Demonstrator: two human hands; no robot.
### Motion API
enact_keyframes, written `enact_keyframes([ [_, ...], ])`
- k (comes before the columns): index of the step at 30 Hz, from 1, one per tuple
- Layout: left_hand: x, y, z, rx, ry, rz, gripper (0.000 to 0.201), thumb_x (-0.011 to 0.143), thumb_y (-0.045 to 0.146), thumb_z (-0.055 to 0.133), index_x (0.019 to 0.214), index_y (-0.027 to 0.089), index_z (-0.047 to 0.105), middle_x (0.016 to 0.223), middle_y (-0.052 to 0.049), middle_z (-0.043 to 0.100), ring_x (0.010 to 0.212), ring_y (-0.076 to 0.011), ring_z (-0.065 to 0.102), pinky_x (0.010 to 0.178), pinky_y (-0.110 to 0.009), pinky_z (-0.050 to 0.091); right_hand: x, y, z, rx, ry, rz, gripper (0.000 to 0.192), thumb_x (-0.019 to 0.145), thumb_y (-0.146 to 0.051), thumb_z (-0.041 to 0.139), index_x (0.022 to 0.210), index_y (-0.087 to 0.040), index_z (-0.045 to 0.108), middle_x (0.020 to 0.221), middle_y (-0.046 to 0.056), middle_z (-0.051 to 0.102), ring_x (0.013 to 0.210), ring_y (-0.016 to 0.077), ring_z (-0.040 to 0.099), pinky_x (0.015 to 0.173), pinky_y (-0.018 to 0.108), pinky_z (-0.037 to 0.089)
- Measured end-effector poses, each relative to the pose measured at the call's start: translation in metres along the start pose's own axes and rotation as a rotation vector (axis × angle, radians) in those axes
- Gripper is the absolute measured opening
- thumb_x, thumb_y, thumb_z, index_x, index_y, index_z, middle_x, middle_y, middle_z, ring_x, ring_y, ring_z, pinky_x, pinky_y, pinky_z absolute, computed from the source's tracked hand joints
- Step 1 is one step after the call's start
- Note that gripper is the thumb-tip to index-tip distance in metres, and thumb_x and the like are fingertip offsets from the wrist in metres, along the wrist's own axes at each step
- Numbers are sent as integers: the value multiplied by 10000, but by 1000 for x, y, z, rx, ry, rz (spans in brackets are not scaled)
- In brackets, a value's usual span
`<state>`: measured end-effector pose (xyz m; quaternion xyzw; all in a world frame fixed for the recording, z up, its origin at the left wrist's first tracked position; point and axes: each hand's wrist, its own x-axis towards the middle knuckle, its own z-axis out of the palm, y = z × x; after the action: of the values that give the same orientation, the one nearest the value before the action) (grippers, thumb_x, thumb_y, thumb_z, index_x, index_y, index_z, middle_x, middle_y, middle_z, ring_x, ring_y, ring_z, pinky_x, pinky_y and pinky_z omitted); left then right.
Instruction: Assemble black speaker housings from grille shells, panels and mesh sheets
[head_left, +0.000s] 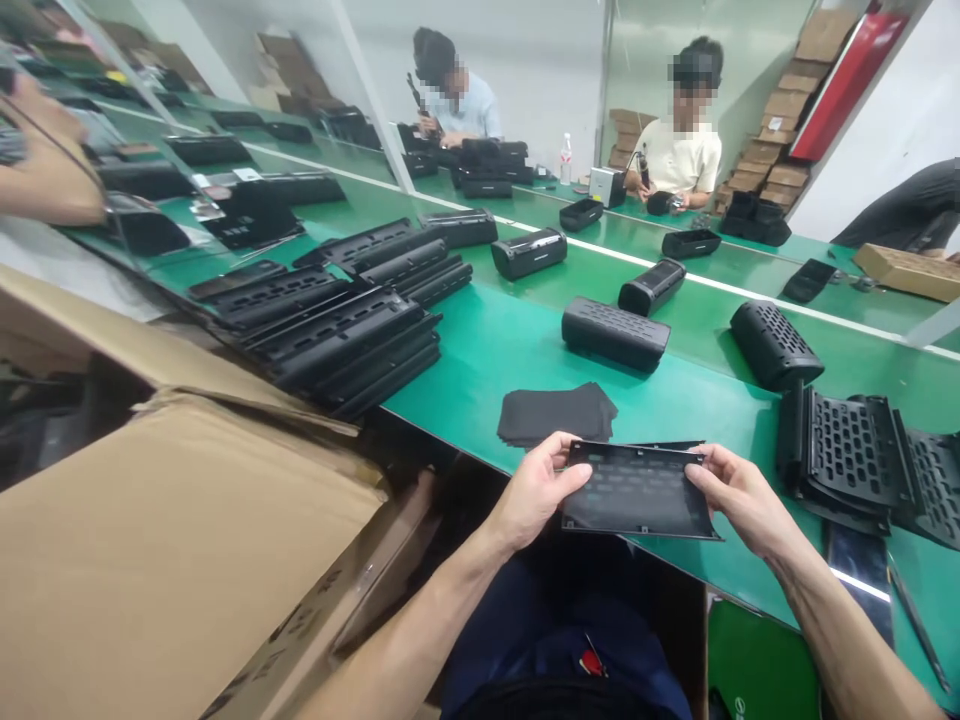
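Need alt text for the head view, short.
Left hand and right hand hold a flat black perforated plastic panel by its ends above a green conveyor table, a stack of thin black sheets just beyond.

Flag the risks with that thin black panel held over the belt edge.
1. The black panel is pinched only at its ends by the left hand and right hand; it may flex or slip.
2. It hangs past the green belt edge, so a drop likely lands in the lap.
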<state>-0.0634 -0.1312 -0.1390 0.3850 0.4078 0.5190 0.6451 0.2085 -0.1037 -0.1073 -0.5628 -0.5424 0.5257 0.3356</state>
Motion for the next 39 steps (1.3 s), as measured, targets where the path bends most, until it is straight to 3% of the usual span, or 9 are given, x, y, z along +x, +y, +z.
enact_keyframes([
  [6, -19, -10, -7, -82, -4, -44, 432, 770, 394, 876, 1086, 172, 684, 1037, -83, 756, 979, -224, 691, 887, -344, 549, -10, 15, 8, 2, -41, 4, 576, 766, -699, 789, 1021, -196, 675, 747, -18, 576, 611, 129, 481, 524, 247, 392],
  [16, -30, -19, -12, -181, -4, -39, 421, 793, 357, 863, 1122, 171, 678, 1093, -93, 758, 1049, -245, 697, 984, -387, 517, -15, 18, 18, 67, 37, 15, 590, 720, -718, 833, 977, -214, 668, 679, -47, 496, 588, 130, 446, 520, 250, 378],
  [21, -37, -18, -20, -249, -96, -69, 507, 806, 347, 850, 1252, 192, 663, 1230, -121, 717, 1142, -281, 673, 916, -357, 536, -20, 20, 17, 122, 50, 21, 583, 731, -688, 849, 1033, -215, 689, 757, -10, 581, 634, 145, 503, 567, 261, 414],
  [26, -43, -16, -23, -261, -156, -27, 480, 854, 329, 820, 1295, 217, 671, 1277, -114, 700, 1228, -286, 634, 1019, -374, 498, -26, 22, 16, 156, 75, 5, 514, 753, -661, 847, 972, -228, 676, 748, -9, 593, 608, 144, 501, 546, 262, 402],
  [33, -52, -13, -23, -286, -156, 14, 460, 875, 315, 801, 1308, 222, 676, 1277, -114, 700, 1222, -286, 634, 1042, -389, 495, -31, 14, 21, 332, 66, 86, 505, 675, -600, 932, 925, -252, 663, 683, -32, 581, 540, 128, 483, 526, 254, 398],
  [39, -57, -8, -24, -332, -139, -15, 460, 867, 308, 799, 1300, 218, 673, 1327, -127, 681, 1249, -314, 627, 1048, -431, 518, -32, 10, 25, 327, 61, 90, 506, 687, -583, 933, 923, -249, 636, 713, -19, 602, 552, 136, 512, 514, 247, 400],
])
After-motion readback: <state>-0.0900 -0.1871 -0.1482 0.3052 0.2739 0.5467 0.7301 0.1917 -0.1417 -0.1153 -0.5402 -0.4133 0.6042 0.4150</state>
